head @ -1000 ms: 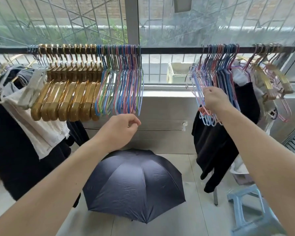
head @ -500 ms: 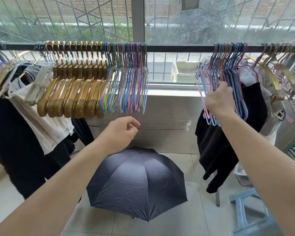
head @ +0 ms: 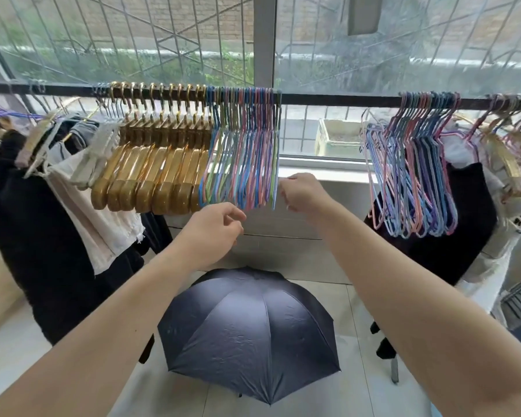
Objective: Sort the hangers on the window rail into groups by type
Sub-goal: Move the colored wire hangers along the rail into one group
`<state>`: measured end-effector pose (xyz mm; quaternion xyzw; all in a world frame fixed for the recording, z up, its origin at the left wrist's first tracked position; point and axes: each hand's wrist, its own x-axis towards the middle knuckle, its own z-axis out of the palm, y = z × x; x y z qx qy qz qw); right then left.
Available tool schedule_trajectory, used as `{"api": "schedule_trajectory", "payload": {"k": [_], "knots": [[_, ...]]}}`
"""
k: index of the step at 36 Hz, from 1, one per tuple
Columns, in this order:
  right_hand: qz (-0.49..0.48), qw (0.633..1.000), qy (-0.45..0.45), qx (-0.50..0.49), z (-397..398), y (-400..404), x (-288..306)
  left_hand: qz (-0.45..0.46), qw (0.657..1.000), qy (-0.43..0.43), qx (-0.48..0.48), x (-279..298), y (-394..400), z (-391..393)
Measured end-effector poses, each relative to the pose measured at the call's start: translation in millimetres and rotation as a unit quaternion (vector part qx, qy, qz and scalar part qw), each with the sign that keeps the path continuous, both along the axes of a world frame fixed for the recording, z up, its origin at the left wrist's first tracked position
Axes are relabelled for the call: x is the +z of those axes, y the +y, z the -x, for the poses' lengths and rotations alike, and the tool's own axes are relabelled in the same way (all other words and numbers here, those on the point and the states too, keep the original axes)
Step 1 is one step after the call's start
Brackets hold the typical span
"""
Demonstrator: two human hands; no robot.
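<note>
Head view, nearest first: my left hand [head: 212,228] hangs below the sorted block with fingers curled, seemingly holding nothing. My right hand [head: 303,192] sits just beside the last hanger of that block; whether it pinches thin wire I cannot tell. At centre on the window rail [head: 337,99], the gold hangers [head: 151,179] and the coloured wire hangers [head: 242,164] already form neat groups. Still left, I judge: the loose wire bunch [head: 415,182] at right, plus mixed gold and pink ones at the frame's right edge, cut off. Clothes hide the far-left hangers.
</note>
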<state>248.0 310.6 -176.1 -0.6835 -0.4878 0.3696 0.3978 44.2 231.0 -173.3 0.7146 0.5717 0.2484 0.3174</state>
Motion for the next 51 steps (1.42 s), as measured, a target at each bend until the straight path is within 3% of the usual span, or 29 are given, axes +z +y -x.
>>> {"api": "schedule_trajectory", "payload": {"k": [6, 15, 22, 25, 28, 32, 38, 45, 51], "knots": [[0.04, 0.996, 0.064, -0.046, 22.5, 14.3, -3.3, -0.003, 1.0, -0.013, 0.0, 4.5, 3.1, 9.6], [-0.026, 0.994, -0.045, -0.093, 15.0, 7.7, -10.1, 0.009, 1.0, -0.015, 0.006, -4.6, 4.8, 23.0], [-0.219, 0.96, -0.095, -0.144, 5.8, -8.9, 9.8, 0.016, 1.0, -0.025, 0.007, -6.5, 7.6, 30.1], [-0.246, 0.947, -0.139, -0.153, -1.5, -3.9, 34.0, 0.026, 0.999, -0.024, 0.003, -10.4, 10.0, 31.9], [-0.218, 0.942, -0.201, -0.16, -12.5, 9.5, 62.6, 0.039, 0.999, -0.03, 0.0, -15.1, 11.1, 32.4], [-0.155, 0.951, -0.217, -0.156, -28.6, 29.3, 78.5, 0.051, 0.998, -0.042, -0.001, -21.5, 10.5, 32.9], [-0.052, 0.971, -0.202, -0.115, -49.4, 23.5, 13.9, 0.076, 0.996, -0.04, 0.007, -49.1, 3.1, 39.6], [0.089, 0.984, -0.109, -0.105, -67.6, -41.8, -84.3, 0.177, 0.984, -0.02, -0.011, -110.0, -12.0, 25.5], [0.177, 0.974, 0.104, -0.101, -75.0, -102.9, -101.7, 0.255, 0.963, 0.07, -0.046, -183.6, -30.2, 6.8]]}}
